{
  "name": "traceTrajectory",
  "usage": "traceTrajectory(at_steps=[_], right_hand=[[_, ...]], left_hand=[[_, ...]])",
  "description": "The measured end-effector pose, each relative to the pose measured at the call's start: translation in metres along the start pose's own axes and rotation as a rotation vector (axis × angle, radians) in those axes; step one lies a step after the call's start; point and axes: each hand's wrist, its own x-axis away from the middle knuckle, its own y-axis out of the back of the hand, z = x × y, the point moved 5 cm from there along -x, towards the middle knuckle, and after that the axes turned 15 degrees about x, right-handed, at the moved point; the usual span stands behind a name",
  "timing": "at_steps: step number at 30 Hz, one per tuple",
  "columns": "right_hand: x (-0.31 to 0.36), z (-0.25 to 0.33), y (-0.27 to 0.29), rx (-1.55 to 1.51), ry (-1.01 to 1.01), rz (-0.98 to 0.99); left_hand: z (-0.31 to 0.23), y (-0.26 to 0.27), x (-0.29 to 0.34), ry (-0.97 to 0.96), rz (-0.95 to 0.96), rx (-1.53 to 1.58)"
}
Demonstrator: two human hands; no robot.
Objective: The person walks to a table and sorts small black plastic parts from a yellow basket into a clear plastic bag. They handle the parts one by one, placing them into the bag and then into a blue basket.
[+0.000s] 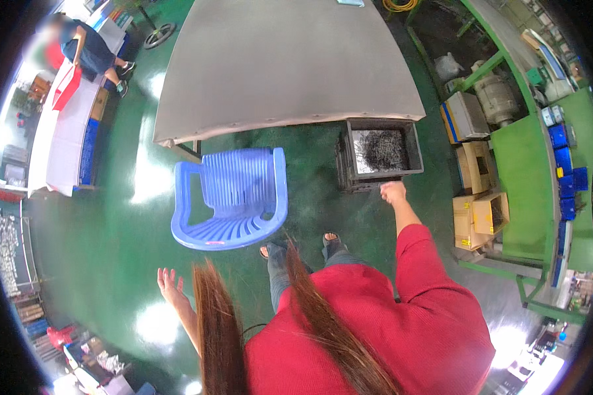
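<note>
Dark grey, a crate [383, 176] of small black pieces [383, 150] stood by the near edge of the counter [283, 66], right of a blue chair [239, 179]. The right hand [393, 191] was curled beside the crate, any grip impossible to tell; the left hand [170, 287] hung spread.

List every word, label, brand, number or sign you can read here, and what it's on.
None can be read.
Blue chair: a small reddish mark on the seat's front edge, too small to read.
Open cardboard box: small marks, too blurred to read.
Dark crate by the right hand: no legible text.
</note>
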Motion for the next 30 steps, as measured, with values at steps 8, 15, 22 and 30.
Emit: traceTrajectory(at_steps=[8,15,22,30], right_hand=[[-0.057,0.003,0.064,-0.205,0.071,0.09],[-0.031,-0.054,-0.005,0.079,0.012,0.454],[-0.013,-0.036,-0.044,0.097,0.229,0.128],[-0.084,0.03,0.035,0.442,0.243,-0.165]], left_hand=[[-0.015,-0.03,0.171,-0.053,0.111,-0.171],[0.034,0.039,0.228,0.039,0.007,-0.453],[0.204,0.233,0.239,0.294,0.206,-1.096],[0.217,0.25,0.241,0.559,0.175,-1.058]])
